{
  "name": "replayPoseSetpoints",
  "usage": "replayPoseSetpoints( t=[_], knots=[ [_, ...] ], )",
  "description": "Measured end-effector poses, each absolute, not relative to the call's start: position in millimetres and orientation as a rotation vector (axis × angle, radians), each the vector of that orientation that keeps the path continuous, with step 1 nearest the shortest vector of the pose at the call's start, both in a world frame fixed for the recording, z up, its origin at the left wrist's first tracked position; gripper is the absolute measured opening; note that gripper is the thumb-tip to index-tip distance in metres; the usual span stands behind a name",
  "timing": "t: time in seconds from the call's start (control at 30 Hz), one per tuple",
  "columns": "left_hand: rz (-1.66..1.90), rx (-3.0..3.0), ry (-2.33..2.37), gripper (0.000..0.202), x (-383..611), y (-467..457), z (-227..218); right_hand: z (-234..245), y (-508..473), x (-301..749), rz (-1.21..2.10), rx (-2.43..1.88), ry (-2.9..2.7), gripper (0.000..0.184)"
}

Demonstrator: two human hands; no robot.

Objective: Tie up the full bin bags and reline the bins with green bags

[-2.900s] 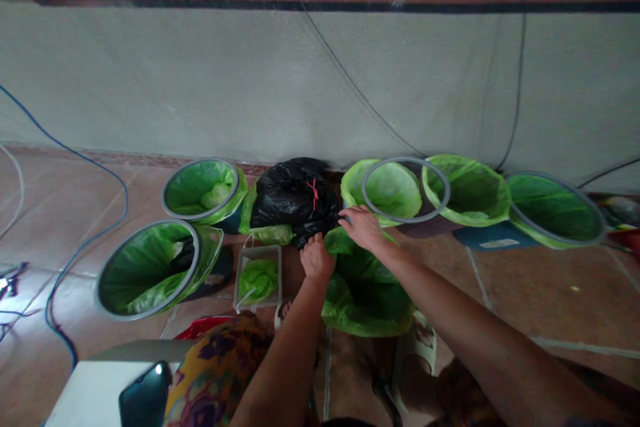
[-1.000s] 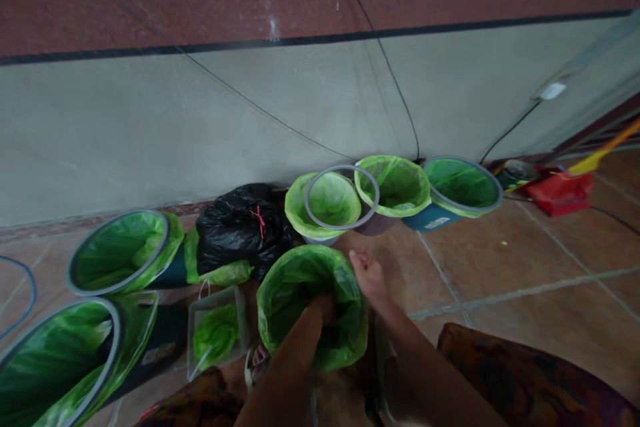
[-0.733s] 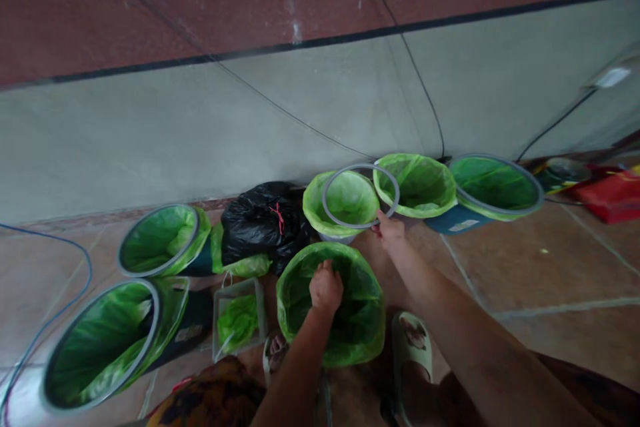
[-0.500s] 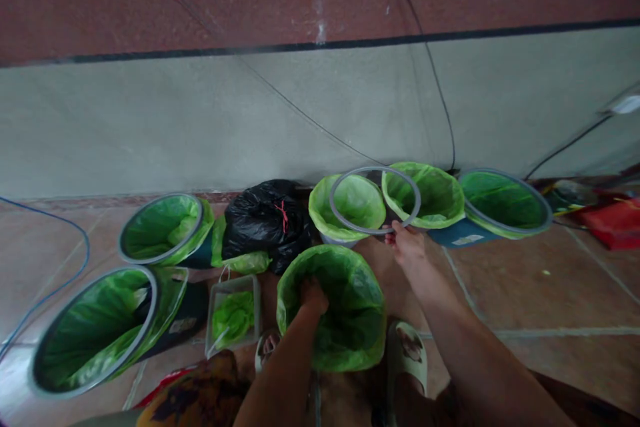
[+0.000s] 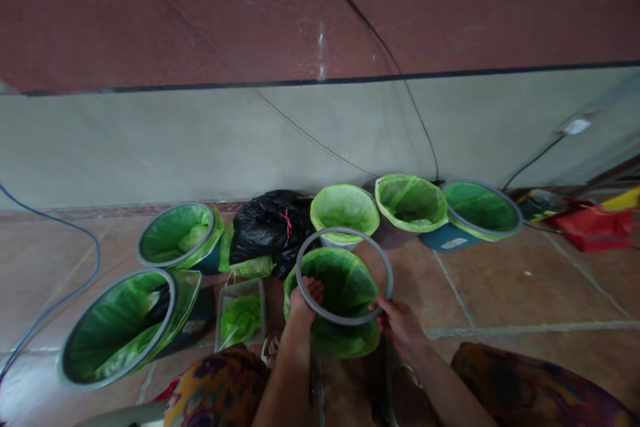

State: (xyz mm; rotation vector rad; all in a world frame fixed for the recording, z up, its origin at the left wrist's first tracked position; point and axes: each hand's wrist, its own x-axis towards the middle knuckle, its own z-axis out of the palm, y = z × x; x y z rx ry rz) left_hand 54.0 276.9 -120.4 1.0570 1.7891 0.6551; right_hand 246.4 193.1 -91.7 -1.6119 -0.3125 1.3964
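A grey plastic ring (image 5: pixel 345 233) hangs over the mouth of the nearest bin (image 5: pixel 336 340), which is lined with a green bag. My left hand (image 5: pixel 304 295) is closed on the ring's left side. At the ring's near right edge, my right hand (image 5: pixel 400 323) grips it too. The ring sits slightly above and to the right of the bin's rim, tilted. Behind it stands a bin with a light green liner (image 5: pixel 345 210) and no ring.
A tied black rubbish bag (image 5: pixel 267 227) lies against the wall. More green-lined bins stand at left (image 5: pixel 177 243), (image 5: pixel 120 327) and right (image 5: pixel 411 203), (image 5: pixel 481 208). A clear tray (image 5: pixel 240 317) with green bags sits by my feet. A blue cable (image 5: pixel 55 260) trails at left; red items (image 5: pixel 590 223) lie far right.
My right hand took the grey ring off the light green bin behind and carried it toward me over the nearest bin. My left hand came out of the liner and grasped the ring.
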Motion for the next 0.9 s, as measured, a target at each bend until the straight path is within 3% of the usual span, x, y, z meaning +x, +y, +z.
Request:
replayPoseSetpoints(
  t=[0.1,0.2,0.27,0.4,0.67,0.73,0.9],
  knots=[
    [0.954,0.501,1.475,0.048,31.2,262.4,-97.1,-97.4,187.7,241.1,1.387,-1.651,-0.324,0.027],
    [1.149,0.144,1.331,0.035,16.9,251.2,-83.4,-99.5,183.1,232.1,1.423,-1.666,-0.292,0.024],
    [1.201,0.200,1.417,0.023,13.6,244.9,-80.9,-101.7,180.6,228.3,1.462,-1.685,-0.262,0.020],
    [1.193,0.385,1.518,0.019,15.4,233.3,-86.0,-111.5,177.6,231.5,1.468,-1.756,-0.306,0.014],
    [1.155,0.400,1.583,0.013,16.2,222.5,-103.4,-115.8,181.3,247.1,1.481,-2.032,-0.606,0.025],
    [1.147,0.393,1.603,0.011,15.7,222.4,-107.6,-111.0,186.6,252.1,1.381,-2.198,-0.927,0.031],
    [1.124,0.404,1.646,0.013,14.7,222.8,-116.3,-91.9,218.1,260.0,0.740,-2.589,-1.558,0.039]
  ],
)
